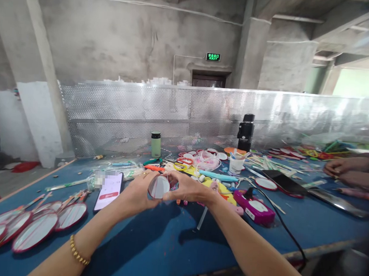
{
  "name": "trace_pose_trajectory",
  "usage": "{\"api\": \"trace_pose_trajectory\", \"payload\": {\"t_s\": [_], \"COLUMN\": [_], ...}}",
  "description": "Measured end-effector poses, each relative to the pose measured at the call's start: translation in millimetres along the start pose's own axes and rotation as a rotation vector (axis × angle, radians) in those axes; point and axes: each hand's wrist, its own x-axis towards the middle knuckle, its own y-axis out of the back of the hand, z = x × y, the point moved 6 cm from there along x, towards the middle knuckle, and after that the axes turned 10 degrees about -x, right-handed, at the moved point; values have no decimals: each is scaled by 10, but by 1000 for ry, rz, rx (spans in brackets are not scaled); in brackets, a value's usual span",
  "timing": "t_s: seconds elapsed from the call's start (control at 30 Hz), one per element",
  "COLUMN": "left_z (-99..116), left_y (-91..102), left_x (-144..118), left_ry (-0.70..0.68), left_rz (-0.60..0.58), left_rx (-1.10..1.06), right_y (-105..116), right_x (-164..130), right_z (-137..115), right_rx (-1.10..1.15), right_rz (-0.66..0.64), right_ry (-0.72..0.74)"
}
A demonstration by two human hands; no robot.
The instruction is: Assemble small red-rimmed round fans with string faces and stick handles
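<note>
Between my two hands, above the front middle of the table, is a round pale disc (160,188) with a thin dark rim. My left hand (141,189) grips its left edge, and my right hand (186,186) grips it from the right. Fingers of both hands curl round it, partly hiding its edge. To the left of my left hand lies a phone (109,192) with a lit screen. Beyond my hands are orange-handled pliers (154,168) and yellow-handled scissors (180,166).
Overlapping round white fans with red rims (35,232) cover the table's left. A purple box (255,208) with a black cable lies to the right. A green bottle (155,144), a white cup (236,163) and a black flask (245,133) stand behind. Another person's hands (349,171) are at far right.
</note>
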Motion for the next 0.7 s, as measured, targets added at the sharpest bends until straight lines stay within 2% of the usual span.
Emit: {"api": "trace_pose_trajectory", "payload": {"t_s": [0.13,0.27,0.43,0.7], "left_z": [33,70,107,64], "left_y": [22,52,17,30], "left_x": [3,-10,-23,-50], "left_ry": [-60,-107,-95,-30], "left_rz": [-86,-105,-161,-137], "left_rx": [106,197,126,84], "right_y": [-11,24,11,-9], "right_x": [20,21,17,14], "right_z": [43,48,19,9], "right_rx": [-83,-123,-146,-77], "right_rz": [-29,-5,-15,-35], "right_ry": [40,60,58,30]}}
